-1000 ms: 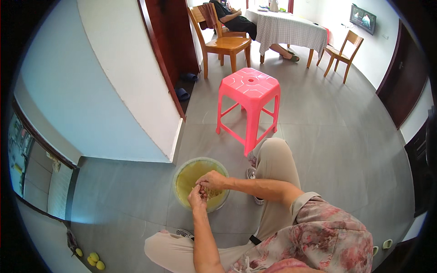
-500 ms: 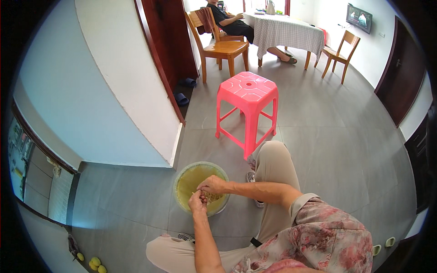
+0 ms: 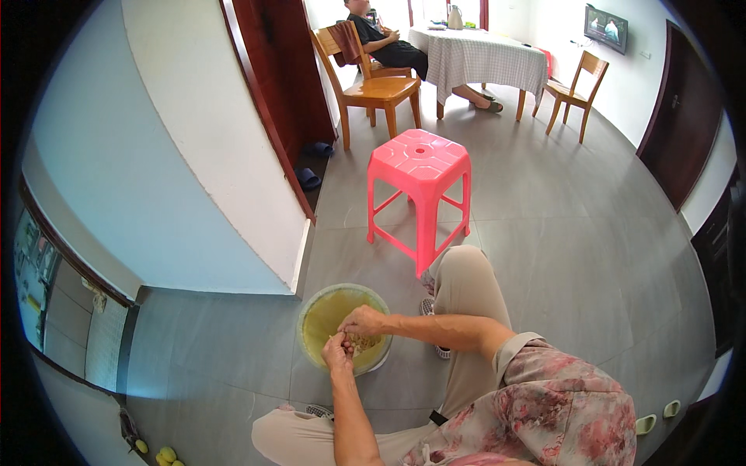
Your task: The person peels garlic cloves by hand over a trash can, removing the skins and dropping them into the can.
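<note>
A round yellowish-green bucket [image 3: 320,309] with a pale rim stands on the floor between my legs. Small pale pieces [image 3: 368,342] lie inside it, too small to name. Over the bucket my left hand [image 3: 338,353] is closed, with its fingertips pinched together. Just beyond it my right hand [image 3: 364,320] reaches in from the right, also closed in a pinch. The fingertips of both hands meet or nearly meet. Whatever is between them is hidden or too small to make out.
A pink plastic stool [image 3: 420,159] stands just beyond the bucket. Farther back are a wooden chair [image 3: 381,92], a table with a checked cloth [image 3: 482,62] and a seated person [image 3: 381,43]. Yellow-green round fruits [image 3: 166,455] lie at the lower left.
My two hands stay together over the bucket, with only slight finger movement. The whole view has shifted a little, and the seated person's head shows more now.
</note>
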A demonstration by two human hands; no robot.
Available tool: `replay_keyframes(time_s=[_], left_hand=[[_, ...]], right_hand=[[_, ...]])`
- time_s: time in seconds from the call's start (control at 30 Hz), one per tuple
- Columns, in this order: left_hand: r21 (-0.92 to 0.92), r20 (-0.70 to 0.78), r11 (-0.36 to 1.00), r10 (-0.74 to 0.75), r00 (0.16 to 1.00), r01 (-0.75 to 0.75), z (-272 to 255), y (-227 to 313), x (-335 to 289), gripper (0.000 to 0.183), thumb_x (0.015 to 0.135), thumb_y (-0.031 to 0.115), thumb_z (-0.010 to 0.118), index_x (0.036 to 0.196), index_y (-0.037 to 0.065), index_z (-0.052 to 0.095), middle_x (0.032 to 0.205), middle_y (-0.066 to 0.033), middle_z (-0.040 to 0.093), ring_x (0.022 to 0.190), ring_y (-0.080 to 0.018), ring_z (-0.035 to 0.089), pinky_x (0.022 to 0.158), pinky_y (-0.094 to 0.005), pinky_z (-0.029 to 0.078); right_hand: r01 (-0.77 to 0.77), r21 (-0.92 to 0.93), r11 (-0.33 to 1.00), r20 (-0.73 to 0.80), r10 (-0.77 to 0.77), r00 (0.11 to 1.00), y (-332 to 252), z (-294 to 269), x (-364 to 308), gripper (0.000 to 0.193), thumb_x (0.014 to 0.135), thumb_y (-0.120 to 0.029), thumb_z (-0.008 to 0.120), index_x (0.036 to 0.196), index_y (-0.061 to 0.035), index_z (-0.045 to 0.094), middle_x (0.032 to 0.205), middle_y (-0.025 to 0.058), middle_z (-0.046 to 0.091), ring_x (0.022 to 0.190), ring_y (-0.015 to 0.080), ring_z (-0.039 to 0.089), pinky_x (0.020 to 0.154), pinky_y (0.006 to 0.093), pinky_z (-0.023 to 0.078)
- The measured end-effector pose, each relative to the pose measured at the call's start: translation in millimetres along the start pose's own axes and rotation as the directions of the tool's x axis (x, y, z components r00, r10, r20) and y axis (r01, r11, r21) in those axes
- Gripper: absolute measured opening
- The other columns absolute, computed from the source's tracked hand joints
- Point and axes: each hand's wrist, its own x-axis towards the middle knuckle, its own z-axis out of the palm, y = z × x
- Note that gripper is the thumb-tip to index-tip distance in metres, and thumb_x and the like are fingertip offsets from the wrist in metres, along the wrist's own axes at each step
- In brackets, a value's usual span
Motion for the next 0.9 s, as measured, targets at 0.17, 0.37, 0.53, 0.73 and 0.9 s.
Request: replay_keyframes(time_s=[0.17,0.37,0.53,0.73,0.9], left_hand=[[0.009,0.002,1.0,-0.018,1.0,0.017,-7.9,-4.6,3.3,0.008,0.082,0.009,0.064,0.081,0.003,0.059,0.065,-0.0025,0.054,0.053,-0.0098,0.049,0.045,-0.0222,0.04],[-0.009,-0.008,1.0,-0.005,1.0,0.005,-6.9,-4.5,-1.2,0.009,0.082,0.01,0.065,0.082,0.003,0.06,0.067,-0.0022,0.055,0.056,-0.0103,0.051,0.047,-0.0224,0.042],[-0.024,-0.042,0.999,-0.024,0.999,0.023,8.2,1.7,-10.0,0.009,0.084,0.011,0.065,0.082,0.003,0.061,0.067,-0.003,0.057,0.055,-0.0109,0.051,0.044,-0.0228,0.041],[-0.012,-0.041,1.0,-0.027,0.999,0.027,-5.6,-0.4,-0.1,0.009,0.08,0.009,0.068,0.082,0.003,0.062,0.067,-0.0035,0.058,0.055,-0.0106,0.052,0.045,-0.0224,0.042],[-0.02,-0.024,0.999,-0.028,0.999,0.027,-3.5,-1.8,0.2,0.008,0.079,0.008,0.068,0.082,0.003,0.062,0.065,-0.0034,0.057,0.053,-0.0105,0.051,0.044,-0.0225,0.042]], right_hand=[[-0.02,-0.014,1.0,-0.009,0.02,1.0,-4.0,3.0,-4.7,0.023,0.082,-0.016,0.058,0.099,-0.0077,0.071,0.093,0.0142,0.069,0.085,0.0302,0.066,0.077,0.0378,0.051],[-0.059,0.012,0.998,-0.03,0.06,0.998,-10.4,3.0,-4.7,0.023,0.082,-0.016,0.058,0.099,-0.0078,0.071,0.092,0.0149,0.069,0.084,0.0304,0.066,0.077,0.0374,0.051],[-0.069,0.026,0.997,-0.064,0.071,0.995,-5.4,0.3,-5.3,0.023,0.083,-0.017,0.058,0.099,-0.0078,0.071,0.092,0.0157,0.069,0.084,0.031,0.066,0.077,0.0376,0.051],[-0.005,0.017,1.0,-0.056,0.006,0.998,-4.3,6.3,-3.8,0.023,0.083,-0.017,0.057,0.099,-0.0076,0.071,0.092,0.0154,0.069,0.083,0.0311,0.066,0.076,0.0376,0.051],[-0.004,0.007,1.0,-0.045,0.005,0.999,2.1,6.3,-3.9,0.022,0.083,-0.017,0.058,0.098,-0.0079,0.071,0.091,0.0144,0.069,0.083,0.0307,0.066,0.075,0.0373,0.052]])
